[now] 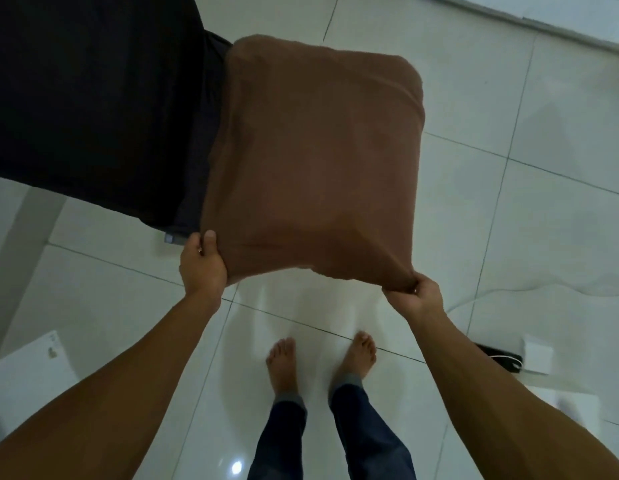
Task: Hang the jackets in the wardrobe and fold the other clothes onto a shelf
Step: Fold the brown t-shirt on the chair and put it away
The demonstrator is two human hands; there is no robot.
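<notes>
Head view, looking straight down. Both arms reach forward, bare forearms filling the lower corners, upper arms cut off by the frame.

Left hand (202, 263) grips the near left corner of a brown cloth (315, 161): thumb on top, fingers curled under the fabric and hidden by it. Right hand (417, 294) pinches the near right corner, fabric bunched to a point between thumb and curled fingers; fingertips mostly hidden in the folds.

The cloth spreads out ahead of both hands, held up off the floor, pulled taut along its near edge between the two hands. Looks folded to a rough square with rounded far corners. What garment it is cannot be told; no sleeve, collar or seam shows. Underside hidden.

Ahead and left of the left hand, a large black surface (90, 95), cut off by the top and left edges; whether it is a bed, a worktop or fabric is hard to say. The cloth's left edge overlaps it or lies just beside it; contact cannot be told. A small grey tab (170, 239) shows at its near corner, just beside the left thumb.

Below the hands, white tile floor (509, 209) with dark grout lines. Two bare feet (322, 362) between the forearms, dark trouser legs cut off at the bottom.

Right of the right forearm, a dark item (501, 358) with a white cable, partly hidden by a white block; blurred. White sheet (27, 372) left of the left forearm, cut off.
</notes>
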